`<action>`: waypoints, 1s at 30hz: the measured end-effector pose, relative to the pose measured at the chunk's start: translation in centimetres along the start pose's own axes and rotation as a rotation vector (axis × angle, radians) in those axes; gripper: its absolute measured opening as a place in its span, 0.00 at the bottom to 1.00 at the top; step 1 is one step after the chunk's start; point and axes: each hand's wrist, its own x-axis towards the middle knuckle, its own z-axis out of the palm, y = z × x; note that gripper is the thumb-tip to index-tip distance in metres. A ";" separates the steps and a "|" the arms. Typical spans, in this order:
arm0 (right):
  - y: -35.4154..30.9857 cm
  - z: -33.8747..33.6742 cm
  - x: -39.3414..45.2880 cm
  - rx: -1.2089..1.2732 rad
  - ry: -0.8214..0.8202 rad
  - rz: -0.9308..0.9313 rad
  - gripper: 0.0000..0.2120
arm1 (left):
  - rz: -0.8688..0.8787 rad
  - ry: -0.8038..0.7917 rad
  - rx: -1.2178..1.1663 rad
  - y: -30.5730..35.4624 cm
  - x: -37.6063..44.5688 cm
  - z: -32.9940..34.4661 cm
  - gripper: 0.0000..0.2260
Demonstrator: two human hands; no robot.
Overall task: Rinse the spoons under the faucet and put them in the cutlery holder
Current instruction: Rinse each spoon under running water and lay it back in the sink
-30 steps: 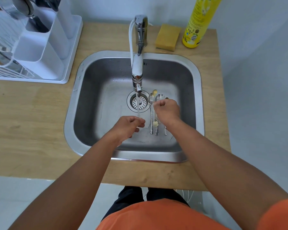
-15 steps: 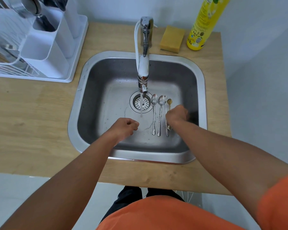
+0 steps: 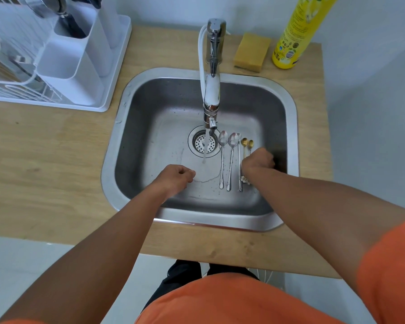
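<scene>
1. 5 spoons lie side by side on the floor of the steel sink (image 3: 290, 141), bowls toward the drain: 3 silver spoons (image 3: 230, 160) and, to their right, 2 small gold spoons (image 3: 244, 142).
2. The faucet (image 3: 212, 90) runs a thin stream of water just left of the spoons.
3. The right hand (image 3: 258, 161) is down over the gold spoons' handles, fingers curled; it seems to be closing on them, but its grip is hidden from this angle.
4. The left hand (image 3: 175, 177) hovers loosely curled near the stream, holding nothing.
5. The white cutlery holder (image 3: 73, 66) stands on the worktop (image 3: 45, 171), left of the sink.
6. A sponge (image 3: 251, 52) and a yellow bottle (image 3: 297, 31) sit behind the sink.
</scene>
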 end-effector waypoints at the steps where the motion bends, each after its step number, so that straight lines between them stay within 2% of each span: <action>1: 0.0 0.1 0.1 -0.008 0.001 -0.001 0.08 | -0.002 0.003 0.006 -0.1 0.0 -0.1 0.10; 8: 0.5 0.6 -0.4 -0.047 0.006 -0.023 0.11 | -0.008 0.012 0.047 0.0 -0.2 -0.2 0.11; 13: 1.5 0.1 -1.1 -0.078 -0.038 -0.128 0.12 | -0.010 0.027 0.082 0.2 -0.2 -0.2 0.11; 20: 2.0 -0.3 -3.0 -0.148 -0.103 -0.238 0.14 | 0.016 0.044 0.253 1.1 -1.2 -0.1 0.13; 23: 2.3 -0.3 -3.6 -0.174 -0.131 -0.287 0.14 | 0.017 0.041 0.324 1.6 -1.4 -0.4 0.10; 30: 2.8 -0.5 -4.8 -0.248 -0.202 -0.356 0.12 | 0.007 0.092 0.414 7.0 -0.6 -4.2 0.14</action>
